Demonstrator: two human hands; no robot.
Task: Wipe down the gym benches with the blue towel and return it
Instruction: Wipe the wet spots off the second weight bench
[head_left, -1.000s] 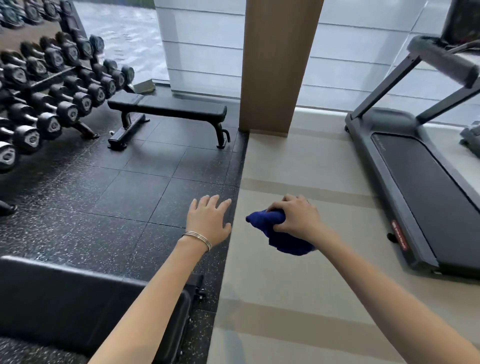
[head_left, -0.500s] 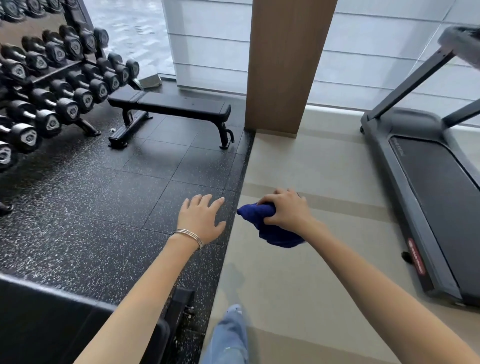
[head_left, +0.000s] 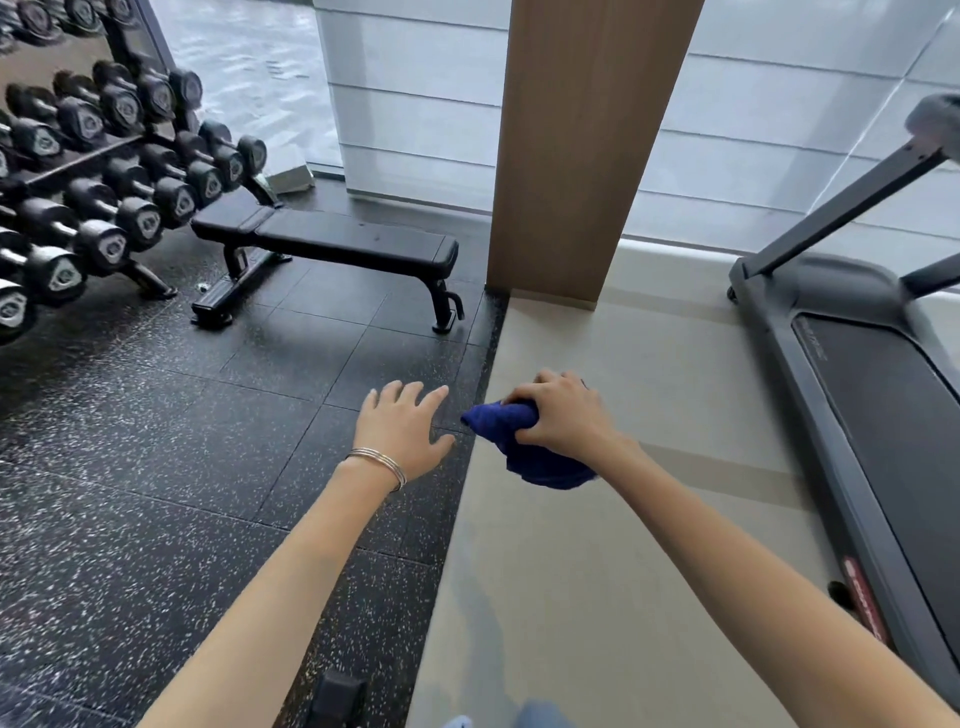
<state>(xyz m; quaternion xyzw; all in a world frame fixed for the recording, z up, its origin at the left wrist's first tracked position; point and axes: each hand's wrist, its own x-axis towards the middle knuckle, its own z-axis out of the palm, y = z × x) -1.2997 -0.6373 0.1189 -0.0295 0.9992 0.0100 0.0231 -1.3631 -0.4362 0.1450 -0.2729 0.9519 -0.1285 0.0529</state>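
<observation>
My right hand (head_left: 561, 413) grips the bunched blue towel (head_left: 530, 452) in the air at mid-frame, above the seam between the black rubber floor and the beige floor. My left hand (head_left: 402, 426) is held out beside it, fingers spread and holding nothing, with thin bracelets at the wrist. A flat black bench (head_left: 332, 241) stands ahead on the rubber floor, between the dumbbell rack and the wooden pillar, well beyond both hands. Only a small black foot (head_left: 337, 696) of the nearer bench shows at the bottom edge.
A rack of black dumbbells (head_left: 88, 171) fills the left side. A wooden pillar (head_left: 587, 145) rises just right of the far bench. A treadmill (head_left: 872, 405) runs along the right. Speckled rubber floor (head_left: 156, 467) lies between me and the bench.
The view has advanced toward the far bench, which looks larger now. The near bench has almost slid out of frame at the bottom. Both hands keep their pose, the right still gripping the towel.
</observation>
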